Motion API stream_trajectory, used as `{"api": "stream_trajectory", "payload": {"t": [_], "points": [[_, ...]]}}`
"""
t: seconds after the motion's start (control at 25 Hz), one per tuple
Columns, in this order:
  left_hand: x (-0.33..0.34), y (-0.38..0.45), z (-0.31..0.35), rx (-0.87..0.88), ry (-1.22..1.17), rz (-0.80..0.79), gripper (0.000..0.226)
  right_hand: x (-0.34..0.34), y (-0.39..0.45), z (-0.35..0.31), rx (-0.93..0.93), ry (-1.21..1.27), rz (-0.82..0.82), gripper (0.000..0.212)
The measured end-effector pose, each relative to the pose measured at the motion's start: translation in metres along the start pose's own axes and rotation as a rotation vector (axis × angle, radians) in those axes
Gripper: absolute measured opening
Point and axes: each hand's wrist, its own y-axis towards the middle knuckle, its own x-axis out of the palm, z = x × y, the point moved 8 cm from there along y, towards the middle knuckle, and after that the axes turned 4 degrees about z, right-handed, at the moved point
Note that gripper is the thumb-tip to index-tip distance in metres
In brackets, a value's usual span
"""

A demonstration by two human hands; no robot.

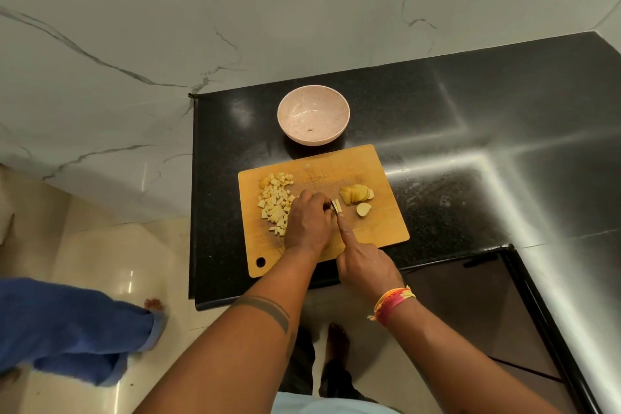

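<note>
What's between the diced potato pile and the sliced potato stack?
Head view: the left hand, holding pale potato strips against a steel knife.

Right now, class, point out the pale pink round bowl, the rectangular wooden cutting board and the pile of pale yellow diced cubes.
pale pink bowl (302,107): head view, inner wall.
wooden cutting board (383,228): head view, bare right part.
diced cubes (275,203): head view, pile's middle.

Nothing readable is showing: no lettering, brand, number or sign is appearing on the wooden cutting board (379,225), on the pink bowl (302,107) just beyond it, on the black counter (453,118), or on the marbled wall (235,10).
</note>
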Motion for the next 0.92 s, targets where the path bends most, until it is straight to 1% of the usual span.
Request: {"api": "stream_trajectory", "payload": {"t": [0.28, 0.44, 0.56, 0.76, 0.84, 0.92], "points": [[-0.002, 0.001, 0.005, -0.011, 0.025, 0.007, 0.017, 0.006, -0.007, 0.003, -0.019, -0.085, -0.032, 0.082], [-0.001, 0.000, 0.006, -0.012, 0.023, 0.005, 0.015, 0.008, -0.020, 0.008, 0.013, -0.062, -0.058, 0.081], [-0.001, 0.001, 0.007, -0.015, 0.026, 0.000, 0.016, 0.006, -0.024, 0.013, 0.021, 0.006, -0.052, 0.082], [0.002, 0.000, 0.012, -0.034, 0.023, -0.023, 0.031, -0.010, -0.025, 0.025, 0.050, 0.101, 0.033, 0.081], [0.005, -0.001, 0.017, -0.010, 0.059, -0.029, 0.038, -0.014, -0.023, 0.026, 0.063, 0.109, 0.049, 0.082], [0.007, 0.002, 0.021, 0.044, 0.113, -0.026, 0.039, -0.017, -0.019, 0.025, 0.060, 0.118, 0.056, 0.083]]}}
